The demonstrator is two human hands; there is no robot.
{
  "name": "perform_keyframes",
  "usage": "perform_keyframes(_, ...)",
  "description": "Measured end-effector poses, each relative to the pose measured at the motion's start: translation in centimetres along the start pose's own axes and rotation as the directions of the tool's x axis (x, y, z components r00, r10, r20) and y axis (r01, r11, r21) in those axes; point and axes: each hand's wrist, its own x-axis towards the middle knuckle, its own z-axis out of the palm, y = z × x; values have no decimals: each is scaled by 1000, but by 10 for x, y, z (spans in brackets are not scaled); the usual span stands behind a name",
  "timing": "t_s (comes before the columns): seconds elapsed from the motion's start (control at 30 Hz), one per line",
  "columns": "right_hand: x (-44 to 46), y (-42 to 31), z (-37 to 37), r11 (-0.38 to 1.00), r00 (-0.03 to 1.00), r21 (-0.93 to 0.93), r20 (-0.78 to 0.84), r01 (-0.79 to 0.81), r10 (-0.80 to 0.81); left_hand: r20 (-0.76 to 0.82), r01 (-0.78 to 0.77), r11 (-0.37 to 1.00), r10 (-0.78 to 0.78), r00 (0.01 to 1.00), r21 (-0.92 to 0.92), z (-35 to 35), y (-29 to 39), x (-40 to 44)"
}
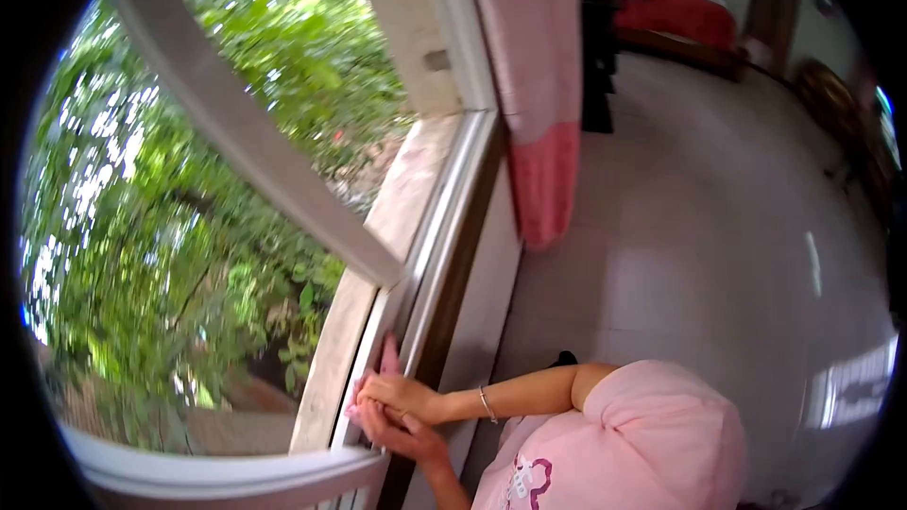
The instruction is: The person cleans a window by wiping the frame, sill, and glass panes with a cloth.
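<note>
My right hand (408,398), with a thin bracelet at its wrist, is closed over a small pink cloth (390,356) at the window track. Just below it, my left hand (397,432) is closed too, its fingers curled against the right hand and the cloth's lower end. Both hands rest on the white sliding-window frame (438,217), near its lower end. Most of the cloth is hidden under my fingers; one end sticks up between the rails.
An upright white window bar (255,146) crosses the opening above my hands. A white curved rail (222,474) lies at the lower left. Green foliage shows outside. A pink curtain (539,85) hangs beside the frame; a tiled floor and a bed (675,19) are beyond.
</note>
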Motion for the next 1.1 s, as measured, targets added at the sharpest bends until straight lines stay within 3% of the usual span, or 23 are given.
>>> perform_keyframes(0.03,7,4,-2,962,970,171,153,-215,190,4,-6,998,6,1000,66,-6,-6,10)
perform_keyframes(0.07,8,8,-8,925,947,227,176,-306,270,24,-27,999,26,999,44,-8,-12,16)
perform_keyframes(0.1,-52,-3,-93,860,882,226,237,-458,407,36,64,998,-64,997,12,27,57,-24)
perform_keyframes(0.13,-105,-12,-176,727,746,187,263,-661,611,35,225,972,-223,974,-66,65,115,-67)
perform_keyframes(0.17,-105,-15,-188,618,689,309,265,-723,674,40,185,981,-183,982,-58,62,104,-58)
perform_keyframes(0.23,-138,20,-235,490,622,408,311,-770,719,226,195,968,-157,961,-159,71,102,-54)
perform_keyframes(0.3,-171,4,-282,397,462,355,119,-847,879,282,180,956,-111,953,-232,81,123,-54)
perform_keyframes(0.37,-215,12,-319,539,777,626,180,-564,603,434,229,911,-63,899,-342,88,148,-54)
perform_keyframes(0.43,-232,-7,-346,101,404,787,198,-609,893,503,236,889,-7,864,-392,109,172,-60)
perform_keyframes(0.47,-245,9,-347,148,500,824,181,-547,847,530,253,877,1,848,-408,115,182,-62)
perform_keyframes(0.57,-208,-36,-365,180,464,762,175,-622,868,610,347,838,-20,792,-422,147,213,-76)
perform_keyframes(0.63,-191,-39,-375,119,449,737,268,-666,852,648,368,812,16,761,-452,164,240,-77)
perform_keyframes(0.7,-198,-15,-373,282,545,529,445,-800,711,671,437,814,-80,737,-383,171,262,-73)
perform_keyframes(0.77,-166,-43,-383,603,662,278,384,-748,644,582,435,822,-161,797,-368,187,260,-82)
perform_keyframes(0.83,-165,-22,-390,645,679,262,467,-718,567,647,583,749,-281,709,-314,188,261,-82)
perform_keyframes(0.9,-161,-25,-397,343,492,359,522,-868,697,616,564,768,-293,731,-304,189,261,-84)
perform_keyframes(0.93,-167,-28,-393,319,456,327,596,-890,661,610,588,757,-330,721,-286,180,265,-86)
perform_keyframes(1.0,-178,-25,-397,206,405,404,505,-891,762,558,640,726,-432,709,-250,176,262,-88)
perform_keyframes(1.07,-192,-8,-408,149,329,348,543,-925,773,505,692,670,-515,693,-267,171,252,-92)
perform_keyframes(1.1,-191,2,-414,120,286,325,530,-938,798,472,754,562,-592,653,-340,178,236,-101)
